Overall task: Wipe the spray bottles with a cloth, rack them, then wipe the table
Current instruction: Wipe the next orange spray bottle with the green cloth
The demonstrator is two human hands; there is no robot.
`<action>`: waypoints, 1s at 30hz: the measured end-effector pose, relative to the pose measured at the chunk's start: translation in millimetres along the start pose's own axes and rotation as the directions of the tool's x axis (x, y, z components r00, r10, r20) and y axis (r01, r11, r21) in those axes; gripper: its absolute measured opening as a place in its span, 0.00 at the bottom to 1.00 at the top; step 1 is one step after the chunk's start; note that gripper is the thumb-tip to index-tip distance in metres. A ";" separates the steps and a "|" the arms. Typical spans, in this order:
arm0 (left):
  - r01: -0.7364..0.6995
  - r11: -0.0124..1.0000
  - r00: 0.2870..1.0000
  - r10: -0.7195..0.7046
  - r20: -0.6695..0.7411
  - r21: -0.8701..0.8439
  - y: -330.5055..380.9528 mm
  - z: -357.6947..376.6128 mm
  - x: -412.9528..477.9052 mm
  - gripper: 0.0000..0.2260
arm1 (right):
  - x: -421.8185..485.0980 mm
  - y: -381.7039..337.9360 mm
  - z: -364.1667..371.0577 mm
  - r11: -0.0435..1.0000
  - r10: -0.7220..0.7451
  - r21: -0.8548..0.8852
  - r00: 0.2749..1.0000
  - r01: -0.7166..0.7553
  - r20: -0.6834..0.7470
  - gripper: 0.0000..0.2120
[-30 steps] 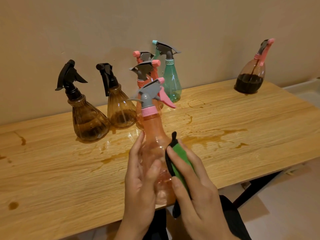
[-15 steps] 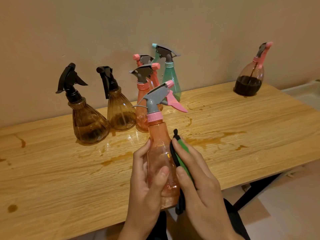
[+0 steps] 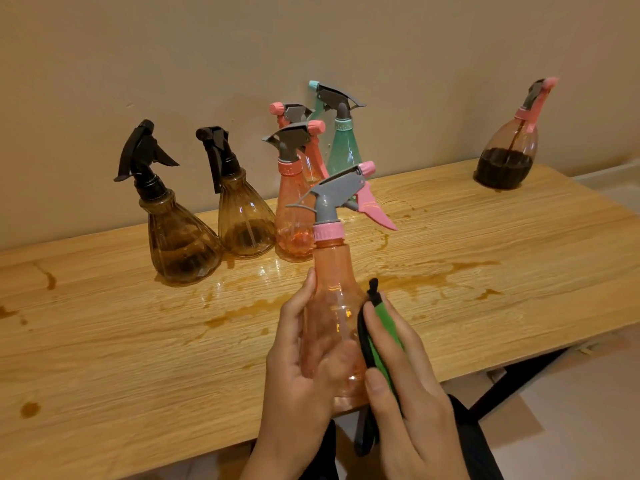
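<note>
My left hand (image 3: 301, 368) grips a clear orange spray bottle (image 3: 332, 306) with a grey and pink trigger head, held upright above the table's front edge. My right hand (image 3: 408, 386) presses a green and black cloth (image 3: 379, 337) flat against the bottle's right side. Along the wall stand two brown bottles (image 3: 180, 237) (image 3: 242, 216) with black heads, two more orange bottles (image 3: 294, 216) and a teal bottle (image 3: 341, 147). A brown bottle with dark liquid (image 3: 505, 157) stands alone at the far right.
The wooden table (image 3: 104, 341) carries brown liquid streaks and drops (image 3: 242, 310) across its middle and left. A plain wall runs behind it. A black table leg (image 3: 512, 382) and pale floor show at the lower right.
The held bottle has risen and turned upright, its trigger now pointing further right. My right hand with the cloth has slid along the bottle's right side.
</note>
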State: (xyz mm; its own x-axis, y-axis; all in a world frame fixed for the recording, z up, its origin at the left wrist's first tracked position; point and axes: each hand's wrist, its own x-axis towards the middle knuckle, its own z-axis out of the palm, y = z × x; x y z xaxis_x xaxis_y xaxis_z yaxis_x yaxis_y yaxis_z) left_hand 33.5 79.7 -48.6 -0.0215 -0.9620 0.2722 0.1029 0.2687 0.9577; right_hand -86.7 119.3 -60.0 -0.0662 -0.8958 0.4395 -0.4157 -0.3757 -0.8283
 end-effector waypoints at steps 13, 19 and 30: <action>-0.013 0.997 0.998 0.008 -0.062 -0.075 -4.6 -4.1 2.2 0.32 | 17.0 -1.8 3.3 0.997 -0.082 0.002 0.992 0.083 0.097 0.20; -0.038 0.999 0.995 0.039 0.089 -0.021 -5.5 -5.3 -1.8 0.27 | 22.9 -2.3 -3.4 0.998 -0.044 0.040 0.998 0.043 0.039 0.22; -0.059 0.991 0.992 0.071 0.103 -0.119 -3.7 -2.1 -5.7 0.29 | 6.7 -3.4 -3.5 0.985 -0.166 -0.055 0.986 0.165 -0.016 0.21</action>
State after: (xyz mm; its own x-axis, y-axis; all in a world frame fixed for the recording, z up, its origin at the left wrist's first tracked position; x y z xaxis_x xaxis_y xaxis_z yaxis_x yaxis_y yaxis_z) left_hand 35.3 84.0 -54.0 -0.1164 -0.9303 0.3479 0.2220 0.3170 0.9221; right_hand -88.9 115.4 -53.0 -0.0111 -0.8172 0.5762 -0.4700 -0.5044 -0.7244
